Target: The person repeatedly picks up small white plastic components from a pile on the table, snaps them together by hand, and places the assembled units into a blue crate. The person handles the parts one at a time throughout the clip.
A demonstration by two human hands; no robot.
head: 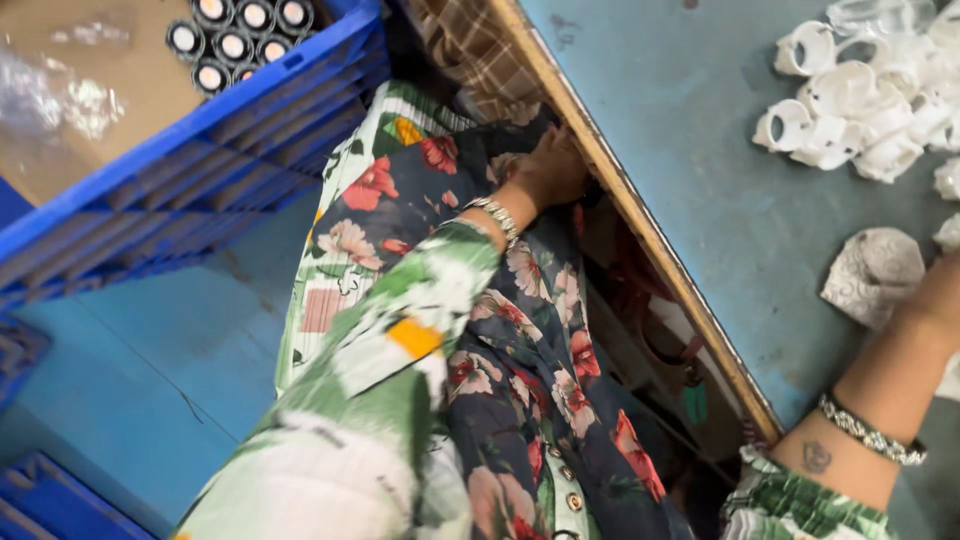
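Left hand [548,168] reaches under the blue tabletop [700,150] edge, fingers hidden; right hand [940,295] rests on crumpled white cloth [872,272], grip unclear.

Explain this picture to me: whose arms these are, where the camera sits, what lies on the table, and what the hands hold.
There is no machine here. A camera on a person's head looks down at their own two arms. The left hand reaches under the edge of the blue table, over a flowered lap; what it touches there is hidden. The right hand rests at the picture's edge beside a patterned cloth; whether its fingers grip anything cannot be seen. Both wrists wear bracelets. A pile of white rings lies on the table. To the left stands a blue crate holding black caps.
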